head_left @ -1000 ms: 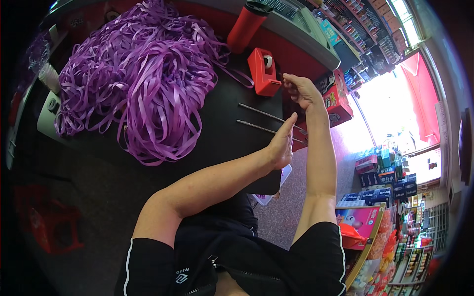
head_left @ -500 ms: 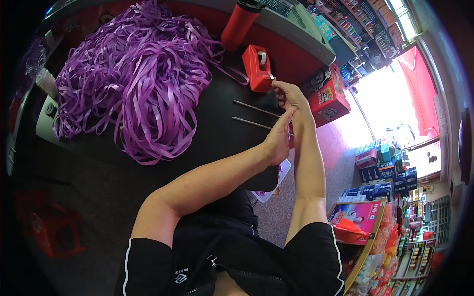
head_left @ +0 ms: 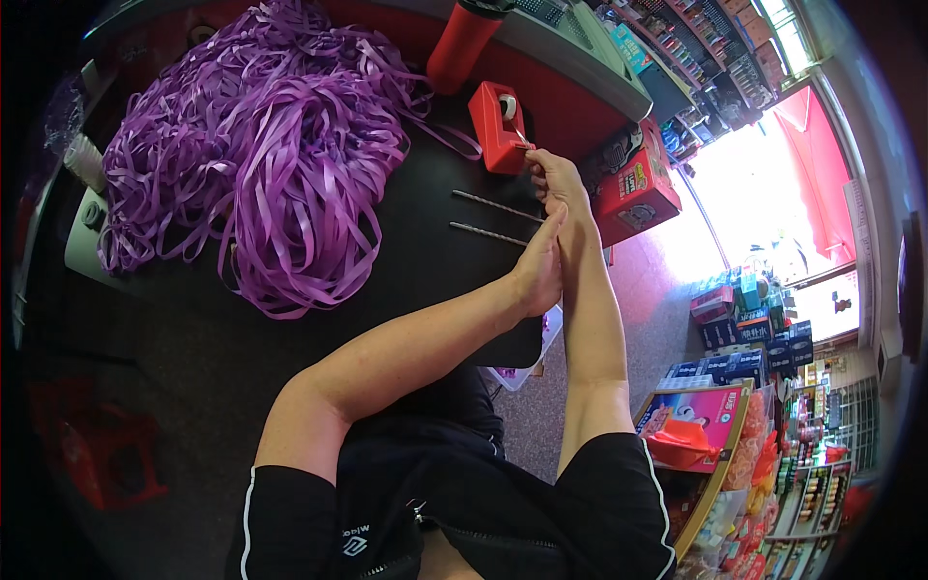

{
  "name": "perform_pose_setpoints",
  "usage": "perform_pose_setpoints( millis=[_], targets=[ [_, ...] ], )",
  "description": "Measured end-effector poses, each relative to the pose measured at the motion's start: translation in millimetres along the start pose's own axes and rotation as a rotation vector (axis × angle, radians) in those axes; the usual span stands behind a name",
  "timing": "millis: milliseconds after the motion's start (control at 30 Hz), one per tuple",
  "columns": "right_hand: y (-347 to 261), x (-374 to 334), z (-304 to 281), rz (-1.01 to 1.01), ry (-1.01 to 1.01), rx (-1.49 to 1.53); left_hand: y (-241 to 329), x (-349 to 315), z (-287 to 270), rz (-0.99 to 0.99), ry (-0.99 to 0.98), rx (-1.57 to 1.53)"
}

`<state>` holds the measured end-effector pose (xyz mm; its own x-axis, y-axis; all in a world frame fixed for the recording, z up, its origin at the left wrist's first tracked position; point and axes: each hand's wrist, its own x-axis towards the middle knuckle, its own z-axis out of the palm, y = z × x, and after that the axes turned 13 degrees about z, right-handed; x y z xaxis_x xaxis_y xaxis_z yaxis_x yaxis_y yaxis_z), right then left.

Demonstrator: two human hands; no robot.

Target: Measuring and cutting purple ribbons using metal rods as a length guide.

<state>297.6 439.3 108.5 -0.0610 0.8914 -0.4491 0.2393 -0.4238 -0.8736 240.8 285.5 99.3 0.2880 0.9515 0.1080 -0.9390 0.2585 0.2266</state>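
My right hand (head_left: 556,178) is at the front end of a red tape dispenser (head_left: 493,145), thumb and finger pinched at the cutter. A shiny strip of clear tape (head_left: 521,129) runs from the roll to those fingertips. Edge-on, my left hand (head_left: 539,269) lies against the inside of my right wrist, fingers stretched out; its palm side is hidden. Two thin twisted metal rods (head_left: 495,205) lie side by side, their right ends passing out of sight behind my hands. A large tangled heap of purple ribbon (head_left: 300,184) covers the left of the black table (head_left: 425,280).
Behind the dispenser stands a red cylinder (head_left: 462,48) with a dark top. To the right is a red box (head_left: 633,188). A white tub (head_left: 522,372) shows below the table's edge. Stocked shelves and a display stand (head_left: 691,425) fill the right side.
The tape strip now shows stretched between roll and cutter. My right hand has shifted slightly up and left in view, along with the whole scene. My left hand stays by the right wrist.
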Motion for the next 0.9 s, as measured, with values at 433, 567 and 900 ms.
perform_pose_setpoints(
  millis=[433, 567, 900],
  targets=[
    [-1, -1, 11, -0.013, 0.058, 0.043, 0, 3, -6, -0.051, 0.006, -0.077],
    [-1, -1, 12, -0.016, 0.058, 0.009, -3, 6, -12, -0.045, -0.051, -0.107],
    [7, 4, -10, -0.037, 0.069, -0.065, -4, 2, -2, 0.008, 0.042, -0.013]
  ],
)
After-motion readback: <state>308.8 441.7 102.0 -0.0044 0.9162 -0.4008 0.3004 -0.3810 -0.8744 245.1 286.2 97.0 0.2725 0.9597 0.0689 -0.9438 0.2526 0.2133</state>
